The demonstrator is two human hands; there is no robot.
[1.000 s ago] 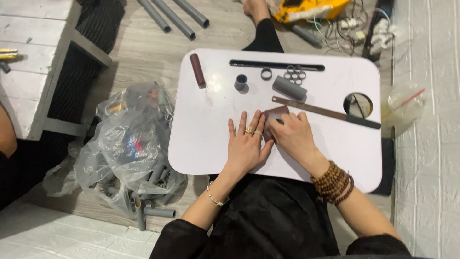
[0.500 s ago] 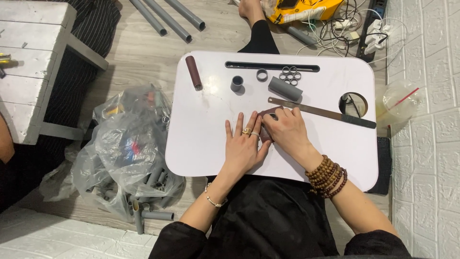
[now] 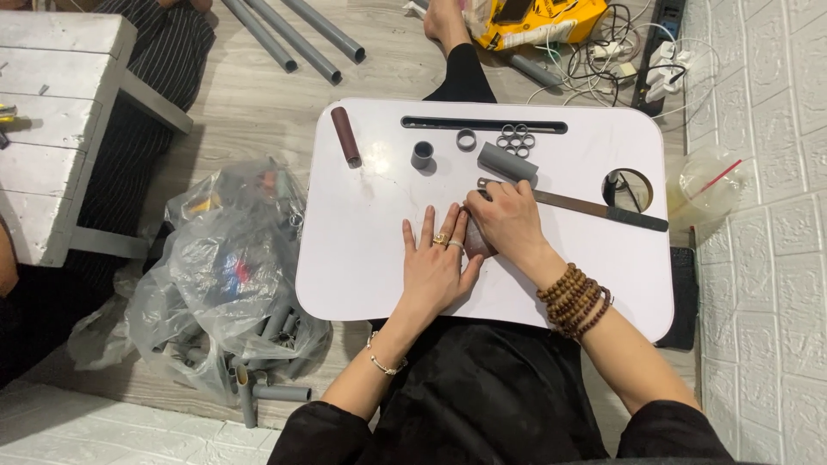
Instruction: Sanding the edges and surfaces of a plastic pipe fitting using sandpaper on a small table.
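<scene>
A white lap table point(image 3: 362, 258) lies over my lap. My left hand point(image 3: 438, 263) rests flat on it, fingers spread, its fingertips pressing the left edge of a dark brown sheet of sandpaper point(image 3: 476, 245). My right hand point(image 3: 508, 222) covers most of that sheet, fingers bent down on it; whether something small is under them is hidden. Just beyond my right fingers lie a long metal file with a dark handle point(image 3: 594, 208) and a grey pipe piece point(image 3: 506, 163).
On the table's far part: a brown sandpaper roll point(image 3: 346, 136), a short grey pipe stub point(image 3: 422, 155), a grey ring point(image 3: 466, 139), a cluster of rings point(image 3: 515, 140). A plastic bag of pipe pieces point(image 3: 233, 267) sits left. Long grey pipes point(image 3: 293, 36), cables and a plastic cup point(image 3: 708, 185) lie around.
My right hand has slid forward over the sandpaper toward the file, covering more of the sheet. My left hand has stayed flat in place.
</scene>
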